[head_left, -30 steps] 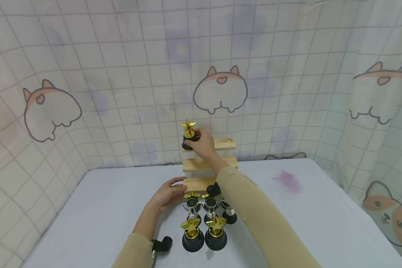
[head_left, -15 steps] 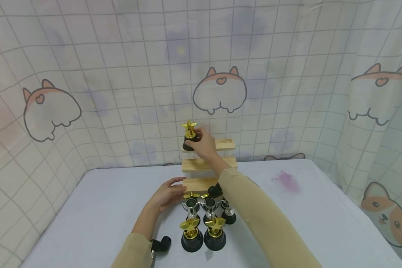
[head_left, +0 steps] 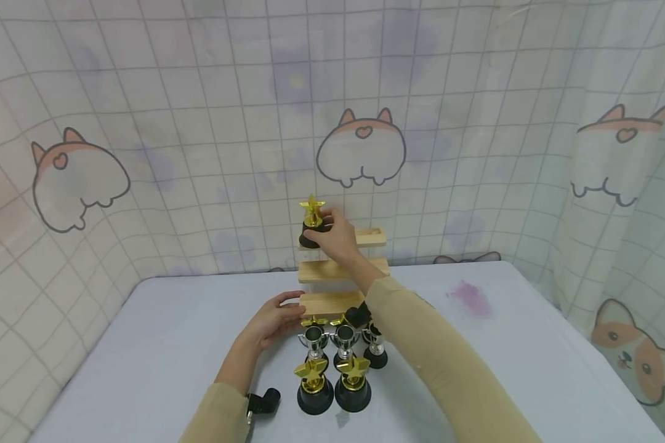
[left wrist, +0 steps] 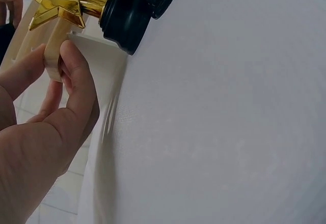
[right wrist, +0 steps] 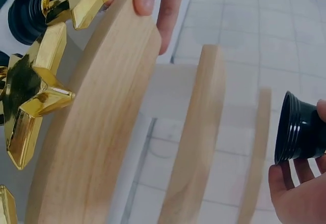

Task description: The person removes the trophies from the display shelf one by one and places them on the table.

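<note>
A three-tier shelf with wooden boards stands at the table's back; its lowest board [head_left: 329, 305] is nearest me. My left hand [head_left: 271, 319] pinches that board's left end between thumb and fingers, as the left wrist view shows. My right hand [head_left: 339, 239] grips a gold star trophy [head_left: 312, 216] by its black base, upright at the left end of the top board [head_left: 371, 237]. In the right wrist view the black base [right wrist: 296, 127] is beside the top board's edge [right wrist: 258, 147]; I cannot tell whether they touch. The middle board [head_left: 317, 271] is partly hidden by my right arm.
Before the shelf stand silver cup trophies [head_left: 314, 341] and, nearer me, two gold star trophies [head_left: 313, 391]. More gold stars [head_left: 313, 321] sit close against the lowest board. A white table [head_left: 188, 357] spreads around, with a gridded curtain [head_left: 216, 154] behind it.
The view has shifted slightly. Both hands keep their places, the right on the star trophy at the top board and the left on the lowest board.
</note>
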`<action>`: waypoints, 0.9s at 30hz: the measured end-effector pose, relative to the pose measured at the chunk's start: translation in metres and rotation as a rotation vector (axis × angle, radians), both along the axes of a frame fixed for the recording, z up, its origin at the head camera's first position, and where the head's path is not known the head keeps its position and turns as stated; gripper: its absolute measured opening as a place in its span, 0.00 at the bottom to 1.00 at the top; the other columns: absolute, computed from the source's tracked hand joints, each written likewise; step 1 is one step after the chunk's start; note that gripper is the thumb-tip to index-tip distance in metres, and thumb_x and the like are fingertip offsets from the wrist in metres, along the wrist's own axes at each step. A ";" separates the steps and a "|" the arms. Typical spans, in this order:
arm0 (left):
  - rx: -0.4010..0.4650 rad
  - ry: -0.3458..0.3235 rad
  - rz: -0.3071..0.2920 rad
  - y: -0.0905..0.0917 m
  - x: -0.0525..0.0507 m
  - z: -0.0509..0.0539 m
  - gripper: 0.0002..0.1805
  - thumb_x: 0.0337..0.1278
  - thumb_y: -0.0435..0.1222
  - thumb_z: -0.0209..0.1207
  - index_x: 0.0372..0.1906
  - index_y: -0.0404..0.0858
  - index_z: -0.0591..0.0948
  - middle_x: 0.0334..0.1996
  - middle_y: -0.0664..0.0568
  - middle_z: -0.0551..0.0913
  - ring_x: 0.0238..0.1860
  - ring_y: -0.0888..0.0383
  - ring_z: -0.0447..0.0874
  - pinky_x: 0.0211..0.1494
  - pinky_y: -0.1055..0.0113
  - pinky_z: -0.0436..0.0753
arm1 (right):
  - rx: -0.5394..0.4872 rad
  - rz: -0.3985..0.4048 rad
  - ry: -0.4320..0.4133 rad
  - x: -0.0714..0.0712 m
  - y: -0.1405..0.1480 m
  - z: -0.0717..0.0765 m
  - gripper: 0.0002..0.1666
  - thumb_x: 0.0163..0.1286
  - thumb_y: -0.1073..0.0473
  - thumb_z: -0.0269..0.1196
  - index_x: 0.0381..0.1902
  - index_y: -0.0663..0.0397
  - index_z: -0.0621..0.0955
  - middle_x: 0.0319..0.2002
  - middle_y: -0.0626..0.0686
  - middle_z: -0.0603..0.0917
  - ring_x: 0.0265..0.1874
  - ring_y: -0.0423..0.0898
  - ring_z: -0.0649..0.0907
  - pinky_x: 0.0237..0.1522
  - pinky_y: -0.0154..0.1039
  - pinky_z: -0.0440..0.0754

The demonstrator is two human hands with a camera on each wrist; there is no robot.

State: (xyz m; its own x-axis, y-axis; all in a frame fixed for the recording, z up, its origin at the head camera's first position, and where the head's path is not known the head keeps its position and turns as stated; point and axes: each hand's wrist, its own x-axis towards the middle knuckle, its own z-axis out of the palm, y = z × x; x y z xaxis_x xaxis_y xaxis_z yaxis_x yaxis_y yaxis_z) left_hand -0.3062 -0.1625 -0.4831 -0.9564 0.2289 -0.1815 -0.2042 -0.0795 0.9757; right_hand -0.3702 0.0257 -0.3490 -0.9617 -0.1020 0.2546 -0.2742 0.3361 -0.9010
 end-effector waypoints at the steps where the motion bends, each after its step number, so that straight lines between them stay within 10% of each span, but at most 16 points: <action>1: 0.003 -0.001 -0.002 0.000 0.000 0.000 0.31 0.68 0.30 0.63 0.73 0.32 0.68 0.59 0.35 0.79 0.50 0.51 0.85 0.52 0.60 0.86 | 0.000 0.000 -0.001 0.001 0.000 0.001 0.31 0.68 0.54 0.72 0.64 0.54 0.73 0.60 0.57 0.78 0.58 0.52 0.80 0.54 0.44 0.84; 27: -0.005 -0.017 0.002 -0.001 -0.001 0.000 0.32 0.68 0.30 0.63 0.73 0.33 0.68 0.56 0.37 0.81 0.47 0.52 0.86 0.50 0.62 0.87 | 0.005 0.116 0.022 0.040 0.021 0.025 0.30 0.66 0.56 0.74 0.61 0.52 0.74 0.57 0.54 0.79 0.55 0.51 0.80 0.53 0.44 0.85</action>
